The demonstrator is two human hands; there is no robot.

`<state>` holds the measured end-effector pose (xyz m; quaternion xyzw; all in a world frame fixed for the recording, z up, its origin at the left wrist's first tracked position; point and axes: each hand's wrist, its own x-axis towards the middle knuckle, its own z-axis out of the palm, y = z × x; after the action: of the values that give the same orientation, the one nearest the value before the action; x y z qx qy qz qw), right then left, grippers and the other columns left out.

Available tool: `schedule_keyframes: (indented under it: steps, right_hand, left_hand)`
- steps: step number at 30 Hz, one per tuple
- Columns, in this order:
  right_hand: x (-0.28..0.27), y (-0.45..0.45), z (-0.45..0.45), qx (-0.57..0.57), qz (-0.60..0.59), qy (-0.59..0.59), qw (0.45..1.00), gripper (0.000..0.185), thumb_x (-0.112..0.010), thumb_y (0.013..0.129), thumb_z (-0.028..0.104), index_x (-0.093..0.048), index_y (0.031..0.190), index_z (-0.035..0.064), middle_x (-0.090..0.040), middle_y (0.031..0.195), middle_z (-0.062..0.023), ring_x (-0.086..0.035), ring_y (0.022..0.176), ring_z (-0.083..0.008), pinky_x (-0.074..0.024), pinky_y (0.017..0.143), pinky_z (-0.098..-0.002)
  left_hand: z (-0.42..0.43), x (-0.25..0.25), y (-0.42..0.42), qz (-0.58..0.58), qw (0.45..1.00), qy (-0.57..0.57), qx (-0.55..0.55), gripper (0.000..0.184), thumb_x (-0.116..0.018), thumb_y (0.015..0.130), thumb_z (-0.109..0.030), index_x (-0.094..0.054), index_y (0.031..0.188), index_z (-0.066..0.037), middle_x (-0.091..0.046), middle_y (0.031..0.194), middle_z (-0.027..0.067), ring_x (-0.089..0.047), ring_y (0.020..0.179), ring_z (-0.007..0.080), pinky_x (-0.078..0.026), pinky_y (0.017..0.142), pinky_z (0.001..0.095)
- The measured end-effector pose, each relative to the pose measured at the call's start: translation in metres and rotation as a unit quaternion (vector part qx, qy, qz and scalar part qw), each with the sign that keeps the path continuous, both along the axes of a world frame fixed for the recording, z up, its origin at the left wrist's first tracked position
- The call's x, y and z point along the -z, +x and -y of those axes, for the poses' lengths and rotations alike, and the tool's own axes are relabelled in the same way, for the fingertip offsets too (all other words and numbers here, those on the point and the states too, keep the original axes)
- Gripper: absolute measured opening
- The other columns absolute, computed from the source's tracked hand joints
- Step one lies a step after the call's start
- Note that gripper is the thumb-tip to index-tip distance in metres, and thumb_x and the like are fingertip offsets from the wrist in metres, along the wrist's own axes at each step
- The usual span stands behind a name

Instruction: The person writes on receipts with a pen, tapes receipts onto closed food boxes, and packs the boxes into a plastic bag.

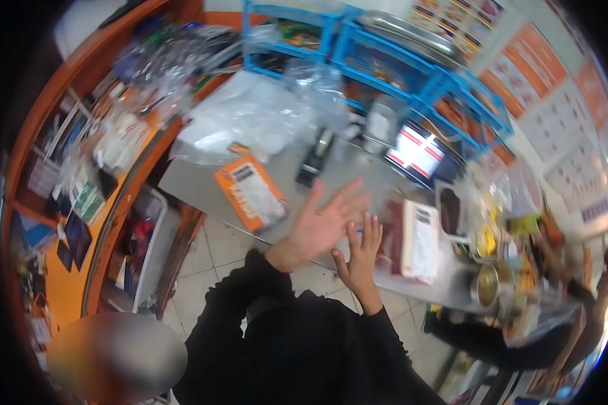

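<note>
A black top and its sleeves fill the bottom centre, nearest the camera. From them reach two bare hands, blurred and empty, fingers spread wide: the left hand palm showing, the right hand just beside it; whether they touch cannot be told. Both hover at the near edge of a grey counter. An orange-and-white box lies near the left hand, a white box to the right hand's right. Behind are a black device, a lit tablet and clear plastic bags.
</note>
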<state>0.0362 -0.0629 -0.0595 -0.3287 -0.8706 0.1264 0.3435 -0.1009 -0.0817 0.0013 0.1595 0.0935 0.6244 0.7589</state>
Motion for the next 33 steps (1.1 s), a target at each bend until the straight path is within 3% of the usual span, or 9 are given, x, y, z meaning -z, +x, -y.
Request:
schedule_keyframes:
  steps: [4, 6, 8, 12, 14, 18, 23, 27, 33]
  right_hand:
    - [0.043, -0.038, -0.011, -0.012, 0.250, -0.090, 0.964, 0.044, -0.050, 0.075, 0.030, -0.042, 0.114, 0.0122, -0.029, 0.122, -0.0155, -0.025, 0.112, -0.0369, -0.0178, 0.090, -0.0510]
    - [0.057, -0.046, -0.009, 0.036, 0.281, -0.114, 0.952, 0.040, -0.050, 0.074, 0.026, -0.043, 0.112, 0.0118, -0.031, 0.119, -0.0161, -0.028, 0.110, -0.0364, -0.0201, 0.090, -0.0496]
    - [0.077, -0.047, -0.015, 0.095, 0.313, -0.137, 0.935, 0.038, -0.049, 0.074, 0.021, -0.044, 0.110, 0.0115, -0.034, 0.115, -0.0167, -0.030, 0.107, -0.0360, -0.0224, 0.089, -0.0482]
    - [0.109, -0.047, -0.025, 0.149, 0.130, -0.084, 0.977, 0.034, -0.049, 0.071, 0.009, -0.047, 0.105, 0.0096, -0.037, 0.110, -0.0178, -0.034, 0.102, -0.0349, -0.0286, 0.086, -0.0431]
    - [0.110, -0.058, -0.028, 0.179, 0.110, -0.025, 0.977, 0.030, -0.049, 0.070, 0.006, -0.050, 0.100, 0.0071, -0.040, 0.106, -0.0177, -0.036, 0.100, -0.0335, -0.0312, 0.084, -0.0406]
    - [0.109, -0.064, -0.024, 0.228, 0.082, -0.058, 0.968, 0.026, -0.049, 0.070, 0.006, -0.051, 0.097, 0.0070, -0.041, 0.104, -0.0175, -0.038, 0.099, -0.0330, -0.0315, 0.084, -0.0405]
    - [0.109, -0.066, -0.025, 0.258, 0.066, -0.070, 0.961, 0.024, -0.050, 0.070, 0.010, -0.053, 0.094, 0.0085, -0.043, 0.102, -0.0152, -0.040, 0.097, -0.0312, -0.0325, 0.082, -0.0388]
    - [0.105, -0.070, -0.025, 0.265, 0.021, -0.052, 0.963, 0.023, -0.051, 0.066, 0.008, -0.054, 0.089, 0.0085, -0.047, 0.097, -0.0139, -0.044, 0.091, -0.0308, -0.0359, 0.078, -0.0380]
    - [0.106, -0.066, -0.022, 0.260, 0.021, -0.032, 0.965, 0.023, -0.052, 0.066, 0.010, -0.053, 0.089, 0.0072, -0.047, 0.095, -0.0143, -0.044, 0.092, -0.0297, -0.0363, 0.079, -0.0377]
  left_hand:
    - [-0.017, -0.007, -0.152, -0.421, 0.849, 0.187, -0.260, 0.053, -0.032, 0.084, -0.042, -0.029, 0.121, -0.004, -0.039, 0.117, 0.0145, -0.038, 0.107, 0.0223, -0.025, 0.091, 0.0349]
    - [-0.049, 0.019, -0.222, -0.571, 0.788, 0.082, -0.214, 0.035, -0.033, 0.086, -0.025, -0.040, 0.113, -0.004, -0.046, 0.109, 0.0125, -0.043, 0.103, 0.0194, -0.031, 0.087, 0.0298]
    - [-0.092, 0.076, -0.281, -0.771, 0.564, 0.107, -0.274, 0.025, -0.040, 0.081, -0.019, -0.050, 0.100, -0.006, -0.051, 0.099, 0.0123, -0.050, 0.092, 0.0226, -0.039, 0.077, 0.0298]
    - [-0.149, 0.117, -0.321, -0.845, 0.430, 0.205, -0.244, 0.021, -0.045, 0.075, -0.011, -0.053, 0.093, -0.008, -0.053, 0.093, 0.0124, -0.051, 0.085, 0.0254, -0.040, 0.073, 0.0329]
    - [-0.166, 0.104, -0.322, -0.930, 0.317, 0.184, 0.025, 0.023, -0.045, 0.071, -0.003, -0.054, 0.091, -0.008, -0.054, 0.088, 0.0116, -0.051, 0.083, 0.0265, -0.040, 0.071, 0.0355]
    - [-0.184, 0.118, -0.313, -0.838, 0.408, 0.363, 0.003, 0.023, -0.049, 0.063, -0.003, -0.055, 0.084, -0.010, -0.055, 0.077, 0.0101, -0.053, 0.079, 0.0266, -0.041, 0.067, 0.0378]
    - [-0.219, 0.124, -0.326, -0.835, 0.373, 0.373, 0.160, 0.023, -0.062, 0.055, -0.016, -0.052, 0.074, -0.010, -0.054, 0.074, 0.0098, -0.052, 0.072, 0.0270, -0.040, 0.062, 0.0365]
    - [-0.226, 0.130, -0.325, -0.864, 0.304, 0.381, 0.127, 0.024, -0.062, 0.056, -0.026, -0.053, 0.071, -0.010, -0.055, 0.069, 0.0099, -0.053, 0.069, 0.0267, -0.040, 0.059, 0.0378]
    - [-0.238, 0.135, -0.325, -0.829, 0.351, 0.399, 0.175, 0.038, -0.069, 0.051, -0.025, -0.052, 0.080, -0.007, -0.053, 0.065, 0.0072, -0.052, 0.060, 0.0211, -0.042, 0.056, 0.0311]
